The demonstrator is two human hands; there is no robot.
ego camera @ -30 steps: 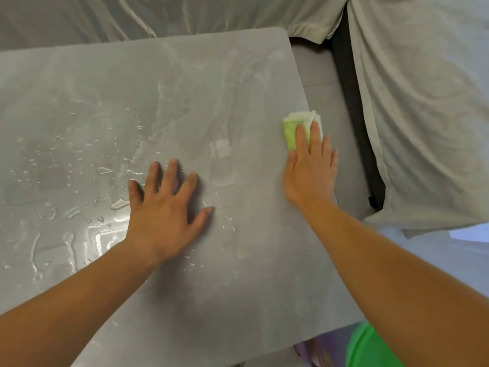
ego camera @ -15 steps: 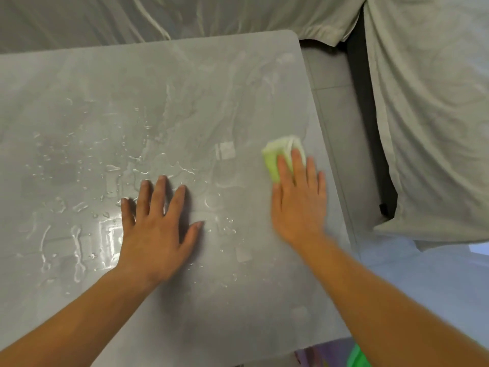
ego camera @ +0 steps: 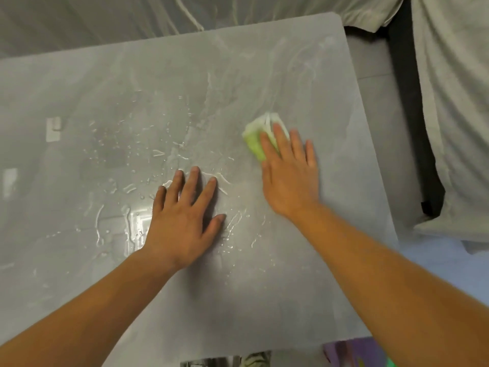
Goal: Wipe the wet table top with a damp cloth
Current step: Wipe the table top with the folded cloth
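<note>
A grey table top [ego camera: 264, 287] fills the view, with water drops and streaks across its middle and left. My right hand [ego camera: 289, 176] lies flat with straight fingers on a folded green and white cloth [ego camera: 255, 139], pressing it onto the table right of centre. Only the cloth's far left part shows past my fingers. My left hand [ego camera: 185, 221] rests flat on the wet surface with fingers spread, to the left of the cloth and nearer to me.
Grey covering sheets [ego camera: 455, 102] hang behind the table and drape over furniture on the right. The table's right edge [ego camera: 370, 154] borders a floor gap. Purple and green items [ego camera: 354, 353] show below the near edge.
My right hand has slid the cloth from the table's right edge leftward toward the middle. My left hand stays planted on the wet patch.
</note>
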